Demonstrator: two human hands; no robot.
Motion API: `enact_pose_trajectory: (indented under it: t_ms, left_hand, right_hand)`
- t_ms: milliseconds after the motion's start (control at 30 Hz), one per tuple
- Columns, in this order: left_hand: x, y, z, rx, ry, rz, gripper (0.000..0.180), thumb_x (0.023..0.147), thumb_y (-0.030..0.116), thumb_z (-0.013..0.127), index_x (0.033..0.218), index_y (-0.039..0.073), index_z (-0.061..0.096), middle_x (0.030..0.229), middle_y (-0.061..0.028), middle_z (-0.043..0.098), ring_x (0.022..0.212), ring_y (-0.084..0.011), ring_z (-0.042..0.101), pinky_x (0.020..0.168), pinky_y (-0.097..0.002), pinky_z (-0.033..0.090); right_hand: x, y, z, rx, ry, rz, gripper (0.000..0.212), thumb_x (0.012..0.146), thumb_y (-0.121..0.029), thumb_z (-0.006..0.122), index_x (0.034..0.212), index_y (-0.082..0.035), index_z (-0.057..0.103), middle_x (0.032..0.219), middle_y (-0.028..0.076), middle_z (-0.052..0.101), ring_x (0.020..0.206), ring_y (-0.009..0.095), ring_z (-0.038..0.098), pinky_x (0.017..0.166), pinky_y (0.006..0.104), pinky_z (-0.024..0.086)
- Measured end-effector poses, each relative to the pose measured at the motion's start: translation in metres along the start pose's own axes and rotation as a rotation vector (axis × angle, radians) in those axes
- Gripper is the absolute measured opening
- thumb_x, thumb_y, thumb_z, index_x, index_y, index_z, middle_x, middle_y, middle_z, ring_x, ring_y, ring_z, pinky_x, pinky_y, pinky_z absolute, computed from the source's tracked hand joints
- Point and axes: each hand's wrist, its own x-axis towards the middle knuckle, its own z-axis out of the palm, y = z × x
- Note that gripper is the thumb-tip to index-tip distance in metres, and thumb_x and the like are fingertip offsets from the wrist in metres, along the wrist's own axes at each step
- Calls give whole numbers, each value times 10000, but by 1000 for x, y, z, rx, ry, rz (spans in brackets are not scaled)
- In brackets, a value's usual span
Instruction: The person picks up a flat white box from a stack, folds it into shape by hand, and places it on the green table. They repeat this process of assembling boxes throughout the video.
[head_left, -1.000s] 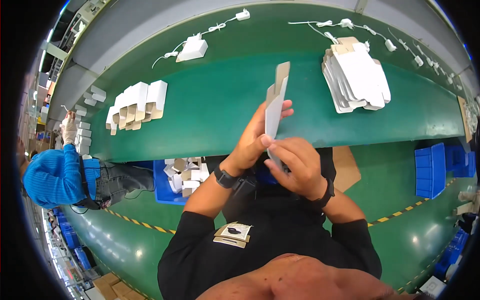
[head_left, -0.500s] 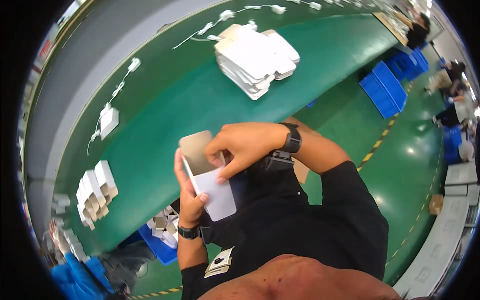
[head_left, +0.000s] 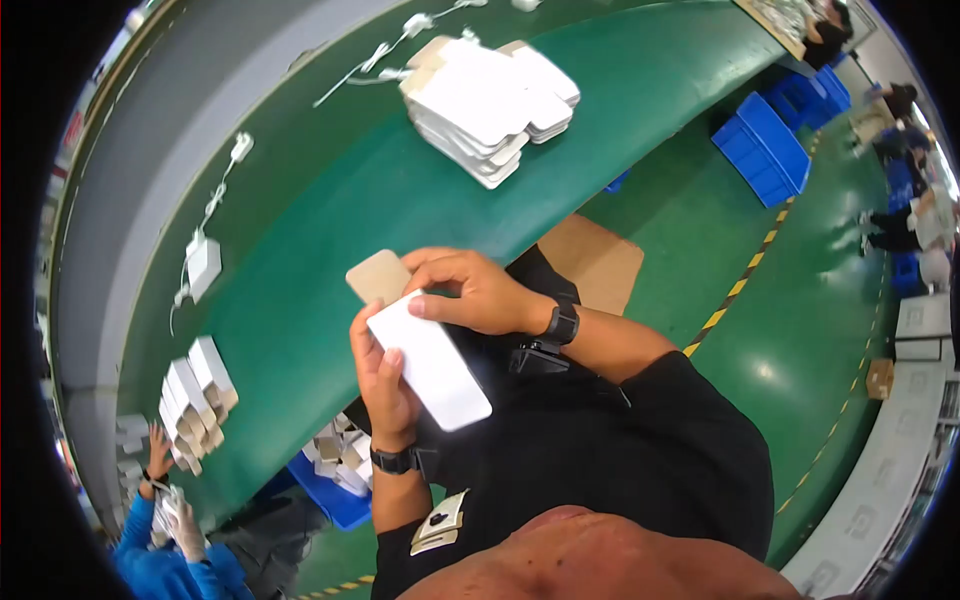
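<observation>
A small white cardboard box (head_left: 437, 368) is held in front of me, tilted, its pale brown-lined flap (head_left: 376, 277) sticking out at the far end. My left hand (head_left: 384, 392) wraps round its left side, thumb on the white face. My right hand (head_left: 478, 292) closes on the far end, thumb pressed on the face and fingers behind it by the flap. What is inside the box is hidden. Beyond my hands, a stack of flattened white cartons (head_left: 480, 105) lies on the green table (head_left: 300, 290).
Several open-ended white boxes (head_left: 198, 400) stand at the left. A co-worker's bare hand (head_left: 158, 452) reaches beside them. White chargers with cables (head_left: 204, 262) line the far strip. Below the table sits a blue bin of boxes (head_left: 345, 508); other blue bins (head_left: 765, 150) stand right.
The box's far opening, open before, is now covered by its white face. My right hand has shifted to press there. At the left, the co-worker has reached toward the row of boxes.
</observation>
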Motion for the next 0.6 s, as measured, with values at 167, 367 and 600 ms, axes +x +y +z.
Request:
enact_pose_trajectory:
  t_ms: [167,367,600]
  left_hand:
    - [1,8,17,-142,-18,-10,809,978,138,614,1586,178,81,1446,-224,483,1272,-274,536,1065,-401,451]
    - [-11,14,12,192,-167,214,819,975,34,618,1583,145,80,1491,-267,427,1364,-323,467,1100,-444,411]
    - [-20,21,12,243,-262,281,817,973,15,620,1581,116,84,1511,-298,392,1396,-361,433,1119,-469,382]
  right_hand:
    - [-9,-24,6,-244,121,-193,209,912,-69,718,1114,-16,717,1195,168,698,1130,311,669,1001,412,519]
    - [-6,-23,3,-110,-36,-163,177,874,18,727,1050,20,725,1110,171,686,1116,298,663,994,414,526]
    - [-11,-46,10,85,37,70,125,870,48,715,993,35,735,1110,152,667,1112,265,647,979,387,524]
